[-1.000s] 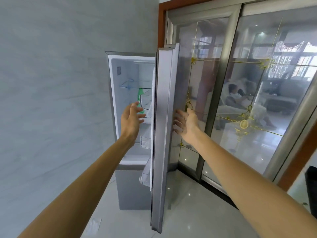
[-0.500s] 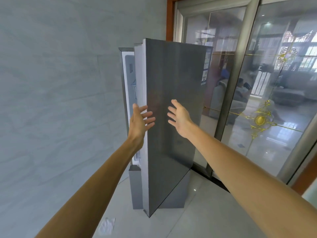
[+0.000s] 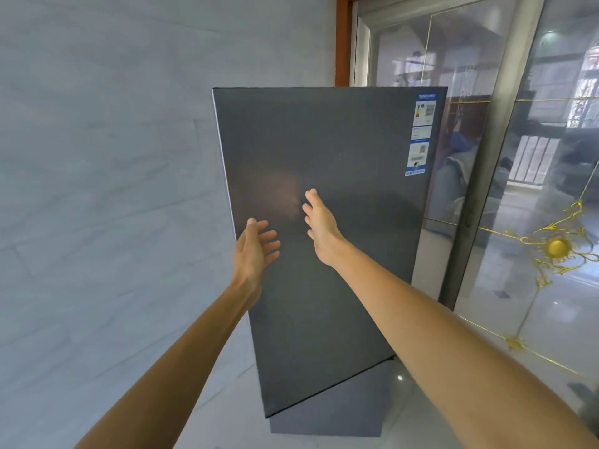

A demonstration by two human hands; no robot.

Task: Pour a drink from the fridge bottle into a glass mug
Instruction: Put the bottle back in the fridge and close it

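Room setting, seen from the head view. At left, a pale grey wall [image 3: 97, 157] of large marble-look tiles, with faint seams running across it. At upper centre, a reddish-brown wooden frame [image 3: 343, 40] borders a sliding glass door, whose metal posts [image 3: 479, 189] divide it into tall panes. The right pane [image 3: 534, 319] carries thin gold lines and a gilded ornament [image 3: 557, 247]. The glass reflects bright windows and a blurred interior. Below, a glossy light floor [image 3: 428, 416] shows a small bright spot of light [image 3: 400, 378].
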